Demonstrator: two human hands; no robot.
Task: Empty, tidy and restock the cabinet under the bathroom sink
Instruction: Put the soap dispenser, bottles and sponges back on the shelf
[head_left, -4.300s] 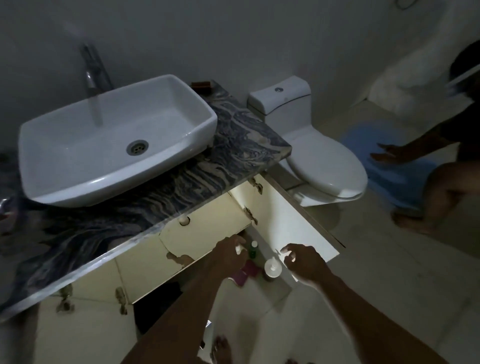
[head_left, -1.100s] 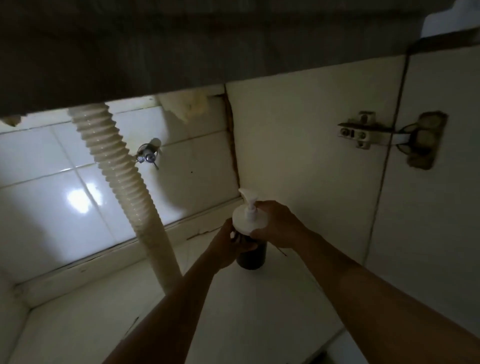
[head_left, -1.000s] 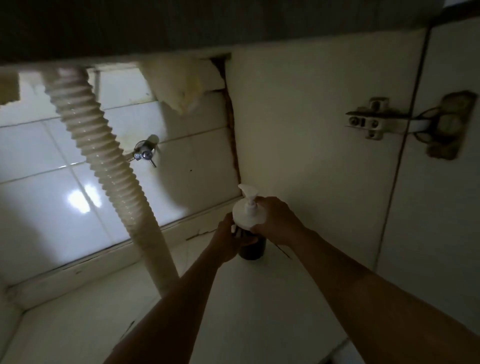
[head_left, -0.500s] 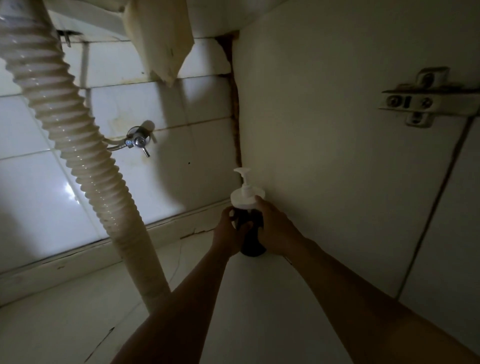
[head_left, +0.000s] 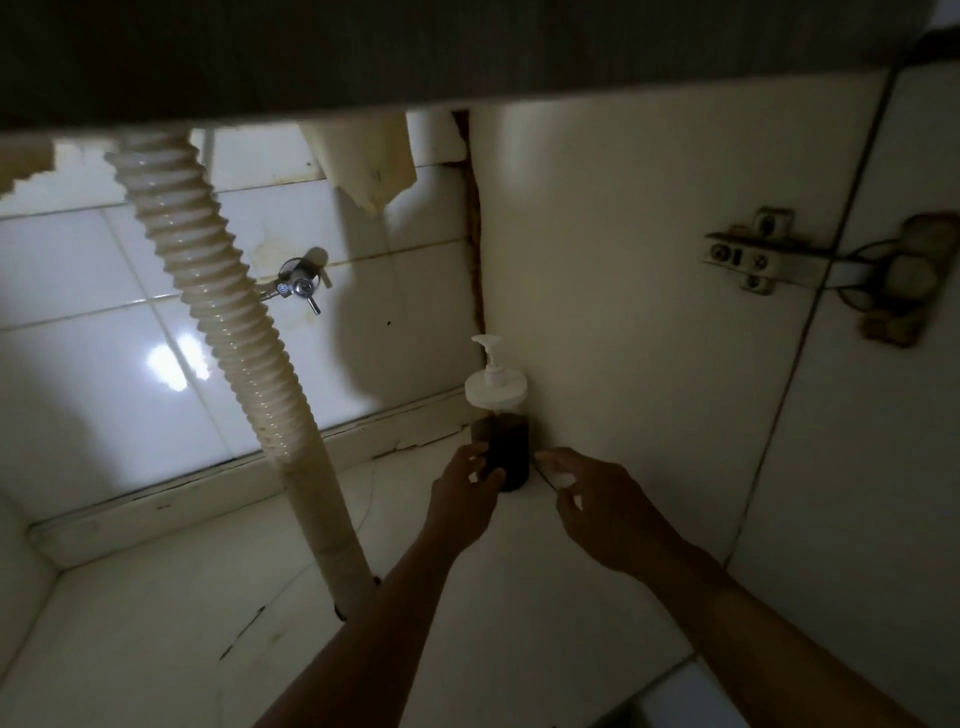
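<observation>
A dark pump bottle (head_left: 503, 441) with a white cap and pump head stands upright on the cabinet floor (head_left: 156, 613), in the back right corner against the side wall. My left hand (head_left: 465, 493) is just left of the bottle's base, its fingertips at or touching the dark glass. My right hand (head_left: 597, 493) hovers to the bottle's right, fingers spread and off it. Both forearms reach in from the bottom of the view.
A ribbed cream drain hose (head_left: 228, 332) runs down from the top left into the floor at centre. A chrome shut-off valve (head_left: 298, 283) sticks out of the tiled back wall. A metal door hinge (head_left: 769, 260) sits on the right wall. The counter's dark underside spans the top.
Both hands were wrapped round the bottle half a second ago. Now the right hand has let go and drawn back, the left has loosened, and the bottle stands in the corner.
</observation>
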